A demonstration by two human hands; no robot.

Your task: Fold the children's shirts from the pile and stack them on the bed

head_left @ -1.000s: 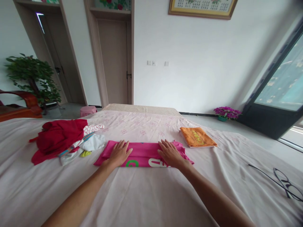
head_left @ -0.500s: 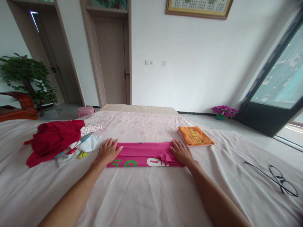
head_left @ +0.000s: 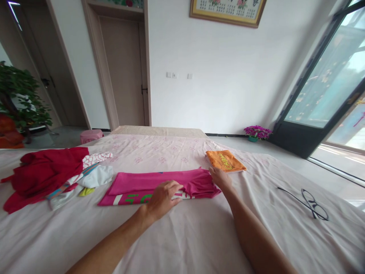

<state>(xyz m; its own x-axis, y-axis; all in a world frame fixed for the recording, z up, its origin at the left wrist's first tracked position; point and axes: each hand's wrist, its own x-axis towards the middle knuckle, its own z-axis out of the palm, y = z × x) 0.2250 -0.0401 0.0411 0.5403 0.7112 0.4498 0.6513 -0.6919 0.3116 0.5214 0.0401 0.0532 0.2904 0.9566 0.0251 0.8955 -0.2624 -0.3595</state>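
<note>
A pink shirt (head_left: 137,182) with green and white printed letters lies folded into a long strip on the bedspread. My right hand (head_left: 220,178) grips its right end, where the cloth is bunched up; the fingertips are partly hidden. Over the strip's front middle is my left hand (head_left: 165,196), fingers bent and thumb apart, with nothing held in it. Whether it touches the cloth I cannot tell. Just beyond my right hand sits a folded orange garment (head_left: 226,160) with yellow lettering.
A loose heap of clothes, mostly a red garment (head_left: 51,167), lies at the left. Black-framed glasses (head_left: 312,205) rest on the pale bedspread (head_left: 176,243) at the right. Beyond the bed are a pink stool (head_left: 91,136) and a pot of purple flowers (head_left: 257,132).
My left hand has left the shirt's left end and moved right to its middle. My right hand has closed on the right end, which is now more bunched. The view has turned right.
</note>
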